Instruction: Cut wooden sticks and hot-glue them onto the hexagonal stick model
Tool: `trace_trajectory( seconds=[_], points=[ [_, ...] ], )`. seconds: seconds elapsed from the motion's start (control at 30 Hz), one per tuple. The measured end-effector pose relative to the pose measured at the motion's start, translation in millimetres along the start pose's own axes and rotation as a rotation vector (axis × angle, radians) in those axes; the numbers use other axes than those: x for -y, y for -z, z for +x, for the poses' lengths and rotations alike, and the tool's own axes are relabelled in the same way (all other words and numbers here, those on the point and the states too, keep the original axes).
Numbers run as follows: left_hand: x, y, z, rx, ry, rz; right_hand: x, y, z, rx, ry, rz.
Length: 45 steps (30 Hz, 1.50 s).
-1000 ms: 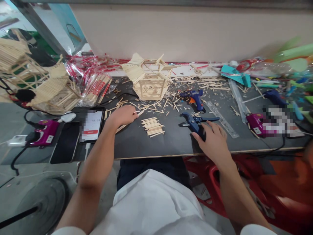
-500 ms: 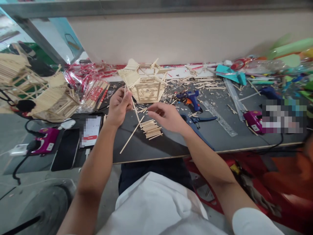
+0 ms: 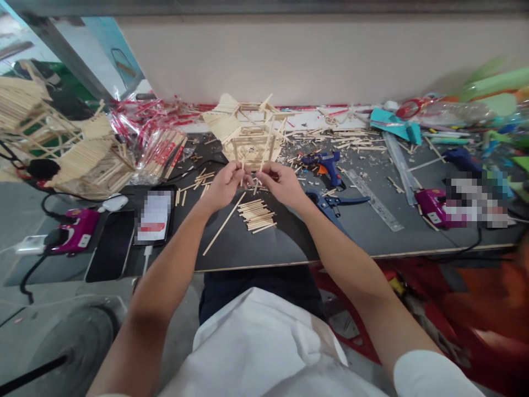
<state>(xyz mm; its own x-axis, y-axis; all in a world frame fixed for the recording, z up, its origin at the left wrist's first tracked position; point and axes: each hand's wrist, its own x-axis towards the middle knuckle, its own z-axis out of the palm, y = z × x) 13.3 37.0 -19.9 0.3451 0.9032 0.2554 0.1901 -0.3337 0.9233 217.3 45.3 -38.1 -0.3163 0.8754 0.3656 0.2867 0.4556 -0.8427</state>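
The right hand (image 3: 281, 183) has left the blue cutter (image 3: 330, 206) — now pinching a thin stick (image 3: 265, 153).

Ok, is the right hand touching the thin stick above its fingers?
Touching. The head view shows the right hand pinching the thin stick between thumb and fingers, the stick jutting above them.

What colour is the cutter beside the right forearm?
The cutter is mostly dark blue, best seen in the head view.

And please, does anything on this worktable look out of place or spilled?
Yes. Stick scraps lie scattered around the blue glue gun and along the back of the worktable, at many angles, unlike the roughly aligned pile of short sticks. One longer stick lies slanted beside that pile. I see no clear damage.
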Motion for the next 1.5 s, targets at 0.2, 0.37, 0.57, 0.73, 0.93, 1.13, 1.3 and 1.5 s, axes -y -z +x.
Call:
trace_trajectory(
  seconds=[0.2, 0.37, 0.57, 0.73, 0.93, 1.13, 1.3, 1.5],
  points=[
    [13.9, 1.5, 0.4, -0.039, 0.022, 0.236, -5.4, -0.9, -0.2, -0.048, 0.064, -0.057],
    [18.4, 3.3, -0.3, 0.053, 0.111, 0.208, -2.7, -2.6, -2.6, 0.034, 0.077, -0.027],
    [12.8, 1.7, -0.8, 0.093, 0.066, 0.421, -3.5, -2.5, -2.3, 0.021, 0.016, -0.02],
    [17.4, 2.2, -1.3, 0.112, 0.048, 0.38, -2.9, -3.8, -2.2, 0.022, 0.018, 0.026],
    [21.5, 4.9, -1.0, 0.119, 0.007, 0.336, -4.6, -9.6, -3.4, -0.006, 0.008, 0.055],
    [26.3, 8.6, -0.2, 0.147, -0.013, 0.281, -6.3, -14.4, -2.0, 0.035, -0.084, 0.055],
    [30.5, 9.4, -0.2, 0.125, -0.052, 0.304, -4.5, -13.6, 0.0, -0.051, -0.012, -0.114],
    [26.7, 5.8, 1.2, 0.11, -0.065, 0.311, -3.8, -10.9, -0.1, -0.077, 0.021, -0.062]
  ],
)
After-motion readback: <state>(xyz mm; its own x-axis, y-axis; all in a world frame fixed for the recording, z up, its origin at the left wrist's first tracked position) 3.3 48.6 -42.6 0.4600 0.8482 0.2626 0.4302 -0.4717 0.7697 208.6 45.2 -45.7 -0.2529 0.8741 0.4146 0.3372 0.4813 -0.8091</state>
